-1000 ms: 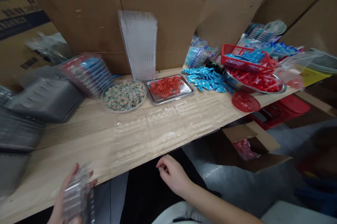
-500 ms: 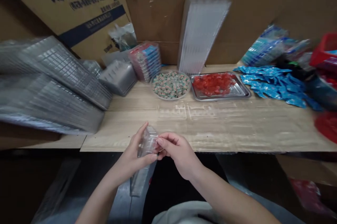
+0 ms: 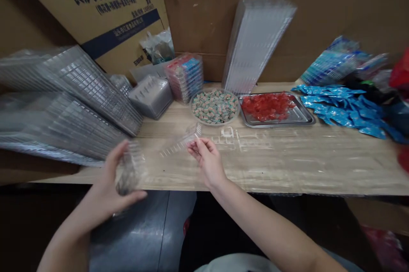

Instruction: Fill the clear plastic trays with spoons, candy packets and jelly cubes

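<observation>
Two hands work apart: our left hand (image 3: 111, 186) is clamped on a blurred stack of clear trays (image 3: 131, 169) at the counter (image 3: 287, 169) edge, while our right hand (image 3: 208, 160) pinches one clear tray (image 3: 182, 143) above the counter. We judge so light a pinch could let it slip toward the candy bowl (image 3: 215, 107) beyond.

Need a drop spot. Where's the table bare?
Front right of the table, bordered by the right hand with its clear tray, the steel tray and blue packets. Crowded: tray stacks at left, bowl along the back.
</observation>
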`<state>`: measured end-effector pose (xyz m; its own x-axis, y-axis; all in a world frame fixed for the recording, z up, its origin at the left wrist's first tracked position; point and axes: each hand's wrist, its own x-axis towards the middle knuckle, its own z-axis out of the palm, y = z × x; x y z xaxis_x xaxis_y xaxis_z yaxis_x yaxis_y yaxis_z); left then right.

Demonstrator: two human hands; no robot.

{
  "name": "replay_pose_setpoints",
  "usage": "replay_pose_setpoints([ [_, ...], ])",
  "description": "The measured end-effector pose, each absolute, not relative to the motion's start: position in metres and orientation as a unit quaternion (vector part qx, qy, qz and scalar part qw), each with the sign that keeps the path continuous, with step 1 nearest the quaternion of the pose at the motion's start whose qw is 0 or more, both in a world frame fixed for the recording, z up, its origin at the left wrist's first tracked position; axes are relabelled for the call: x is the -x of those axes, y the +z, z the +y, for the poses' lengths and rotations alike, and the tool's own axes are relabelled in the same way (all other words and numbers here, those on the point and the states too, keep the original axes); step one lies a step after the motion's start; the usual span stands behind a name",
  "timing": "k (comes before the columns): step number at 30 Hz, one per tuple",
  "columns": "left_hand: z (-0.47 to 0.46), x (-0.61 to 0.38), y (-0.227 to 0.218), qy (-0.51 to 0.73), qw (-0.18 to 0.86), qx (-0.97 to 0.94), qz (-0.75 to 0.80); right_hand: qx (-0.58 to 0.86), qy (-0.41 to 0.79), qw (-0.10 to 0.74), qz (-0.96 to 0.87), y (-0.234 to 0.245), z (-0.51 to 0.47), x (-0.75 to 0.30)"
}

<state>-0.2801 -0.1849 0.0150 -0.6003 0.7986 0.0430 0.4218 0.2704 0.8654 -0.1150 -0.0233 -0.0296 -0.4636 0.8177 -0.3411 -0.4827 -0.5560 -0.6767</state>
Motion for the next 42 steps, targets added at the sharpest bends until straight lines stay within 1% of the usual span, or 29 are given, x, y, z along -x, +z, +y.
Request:
replay_pose_setpoints([
  [4, -0.186, 0.255, -0.006, 0.217, 0.204, -0.582, 0.756, 0.378, 0.828, 0.353, -0.216, -0.049, -0.027, 0.124],
  [6, -0.178, 0.251, -0.023, 0.152, 0.191, -0.623, 0.743, 0.402, 0.83, 0.322, -0.214, -0.047, -0.035, 0.11],
  [9, -0.163, 0.264, -0.043, 0.113, 0.176, -0.662, 0.72, 0.406, 0.83, 0.282, -0.258, -0.033, -0.047, 0.07],
  [12, -0.156, 0.278, -0.053, 0.116, 0.188, -0.683, 0.696, 0.374, 0.798, 0.265, -0.391, -0.021, -0.056, 0.021],
  [14, -0.156, 0.277, -0.057, 0.136, 0.192, -0.681, 0.693, 0.369, 0.74, 0.269, -0.494, -0.024, -0.06, -0.011],
  [17, -0.157, 0.263, -0.062, 0.165, 0.183, -0.668, 0.702, 0.387, 0.632, 0.281, -0.609, -0.041, -0.066, -0.05],
  [21, -0.14, 0.254, -0.061, 0.173, 0.136, -0.669, 0.71, 0.409, 0.542, 0.275, -0.681, -0.063, -0.07, -0.084],
  [25, -0.1, 0.27, -0.059, 0.179, 0.067, -0.634, 0.749, 0.363, 0.422, 0.28, -0.782, -0.071, -0.067, -0.108],
  [28, -0.077, 0.277, -0.066, 0.152, 0.088, -0.629, 0.757, 0.307, 0.303, 0.284, -0.856, -0.078, -0.058, -0.122],
  [30, -0.071, 0.276, -0.075, 0.138, 0.102, -0.637, 0.752, 0.306, 0.244, 0.272, -0.879, -0.085, -0.049, -0.129],
  [32, -0.07, 0.273, -0.082, 0.142, 0.098, -0.636, 0.752, 0.324, 0.213, 0.256, -0.886, -0.092, -0.037, -0.132],
  [36, -0.072, 0.262, -0.083, 0.174, 0.095, -0.622, 0.758, 0.324, 0.206, 0.237, -0.892, -0.096, -0.018, -0.135],
  [39, -0.075, 0.238, -0.069, 0.218, 0.052, -0.593, 0.774, 0.306, 0.2, 0.263, -0.893, -0.094, -0.01, -0.142],
  [41, -0.077, 0.21, -0.059, 0.274, 0.029, -0.574, 0.771, 0.303, 0.189, 0.298, -0.885, -0.092, -0.004, -0.15],
  [42, -0.077, 0.193, -0.054, 0.308, 0.034, -0.571, 0.76, 0.307, 0.181, 0.314, -0.88, -0.092, 0.0, -0.155],
])
